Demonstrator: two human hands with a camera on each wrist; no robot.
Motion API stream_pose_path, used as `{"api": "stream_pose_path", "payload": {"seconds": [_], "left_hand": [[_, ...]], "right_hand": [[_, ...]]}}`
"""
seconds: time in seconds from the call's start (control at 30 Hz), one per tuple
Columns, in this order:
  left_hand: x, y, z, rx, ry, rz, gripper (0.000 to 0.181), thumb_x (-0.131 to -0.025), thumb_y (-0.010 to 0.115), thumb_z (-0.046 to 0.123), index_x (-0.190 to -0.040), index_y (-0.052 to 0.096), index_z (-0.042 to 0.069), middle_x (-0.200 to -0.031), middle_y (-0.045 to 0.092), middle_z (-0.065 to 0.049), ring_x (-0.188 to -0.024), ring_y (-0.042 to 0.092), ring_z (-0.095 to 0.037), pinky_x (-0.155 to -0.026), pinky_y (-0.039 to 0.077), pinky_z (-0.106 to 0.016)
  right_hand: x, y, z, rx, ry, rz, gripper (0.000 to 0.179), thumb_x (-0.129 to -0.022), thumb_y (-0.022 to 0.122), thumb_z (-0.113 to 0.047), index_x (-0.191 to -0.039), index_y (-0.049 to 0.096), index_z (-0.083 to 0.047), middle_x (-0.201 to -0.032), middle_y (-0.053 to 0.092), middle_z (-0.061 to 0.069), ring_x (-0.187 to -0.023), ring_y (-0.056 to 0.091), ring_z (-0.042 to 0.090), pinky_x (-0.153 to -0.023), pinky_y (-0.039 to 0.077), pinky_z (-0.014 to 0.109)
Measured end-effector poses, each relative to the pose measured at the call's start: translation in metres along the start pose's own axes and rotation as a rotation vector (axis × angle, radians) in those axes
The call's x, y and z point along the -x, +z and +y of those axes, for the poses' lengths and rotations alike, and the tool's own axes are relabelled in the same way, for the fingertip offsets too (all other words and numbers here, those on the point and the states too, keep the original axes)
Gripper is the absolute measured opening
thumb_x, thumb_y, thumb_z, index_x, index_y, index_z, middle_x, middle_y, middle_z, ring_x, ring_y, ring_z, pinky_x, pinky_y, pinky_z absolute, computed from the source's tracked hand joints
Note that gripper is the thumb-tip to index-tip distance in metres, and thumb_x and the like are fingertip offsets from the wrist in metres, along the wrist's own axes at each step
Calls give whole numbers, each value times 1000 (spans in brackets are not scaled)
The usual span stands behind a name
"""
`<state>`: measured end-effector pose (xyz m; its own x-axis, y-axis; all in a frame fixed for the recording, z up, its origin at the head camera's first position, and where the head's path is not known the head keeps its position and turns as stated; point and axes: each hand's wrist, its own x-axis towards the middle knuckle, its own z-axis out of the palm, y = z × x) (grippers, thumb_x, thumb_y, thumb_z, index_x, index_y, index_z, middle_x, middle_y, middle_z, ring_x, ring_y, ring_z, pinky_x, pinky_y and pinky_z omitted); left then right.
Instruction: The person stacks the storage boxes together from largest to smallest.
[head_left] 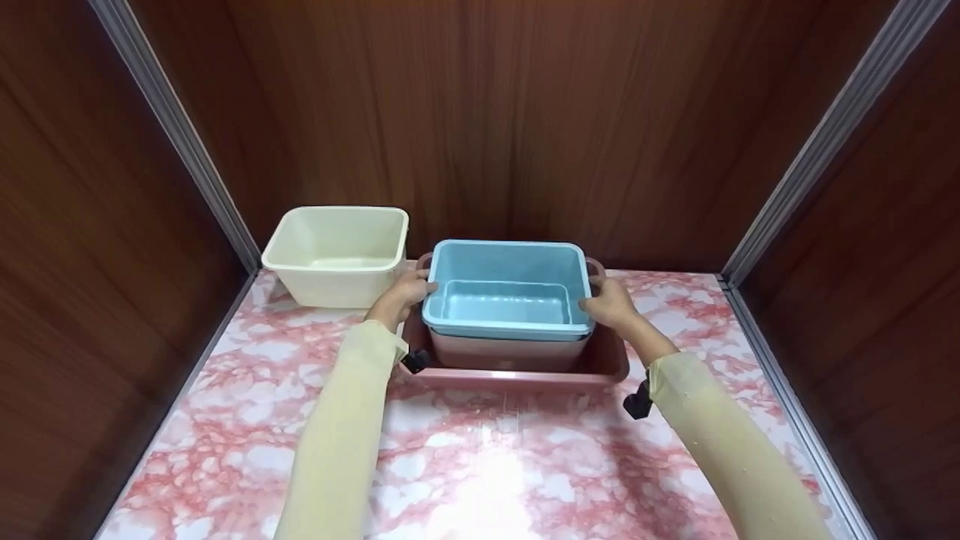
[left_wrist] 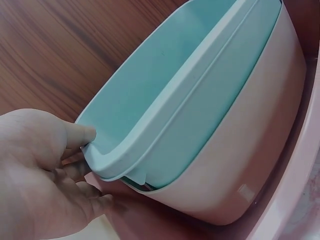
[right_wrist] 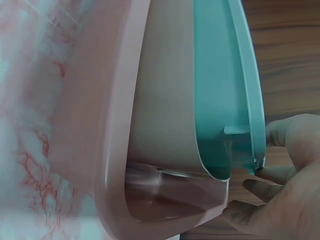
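Observation:
A light blue plastic bin (head_left: pixel 510 264) sits partly inside a pale pink bin (head_left: pixel 510 352), its rim standing above it. Both are within a larger, low pink tub (head_left: pixel 517 379). At the blue bin's left end, my left hand (head_left: pixel 403 294) pinches the rim, thumb on the inner side and fingers beneath, also seen in the left wrist view. My right hand (head_left: pixel 611 304) grips the opposite end of that rim; in the right wrist view its fingers (right_wrist: pixel 267 189) are under the lip, near the tub's edge.
A cream bin (head_left: pixel 334 289) stands upright at the back left, close by my left hand. Wooden panels (head_left: pixel 510 112) with metal edge strips enclose the back and sides. The table (head_left: pixel 465 465) has a red and white marbled surface.

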<state>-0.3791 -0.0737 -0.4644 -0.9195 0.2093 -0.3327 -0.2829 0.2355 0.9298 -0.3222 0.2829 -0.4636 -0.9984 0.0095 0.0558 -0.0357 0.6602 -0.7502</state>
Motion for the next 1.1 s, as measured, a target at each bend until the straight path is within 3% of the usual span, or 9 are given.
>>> {"api": "stream_pose_path", "payload": {"seconds": [0.6, 1.1], "left_hand": [[-2, 3, -6, -93, 11, 11, 47, -101, 47, 6, -147, 37, -3, -144, 42, -22, -127, 44, -32, -104, 39, -39], [-2, 5, -7, -63, -3, -8, 49, -102, 45, 6, -148, 34, -3, -144, 42, -21, -130, 42, -33, -106, 37, -40]], "right_hand": [[1, 6, 10, 20, 17, -6, 57, -81, 60, -1, -133, 46, 14, -129, 53, 29, -117, 48, 39, -101, 39, 47], [4, 10, 14, -17, 31, 3, 57, -82, 58, -1, -135, 45, 14, -127, 55, 29, -115, 50, 36, -98, 42, 45]]}}
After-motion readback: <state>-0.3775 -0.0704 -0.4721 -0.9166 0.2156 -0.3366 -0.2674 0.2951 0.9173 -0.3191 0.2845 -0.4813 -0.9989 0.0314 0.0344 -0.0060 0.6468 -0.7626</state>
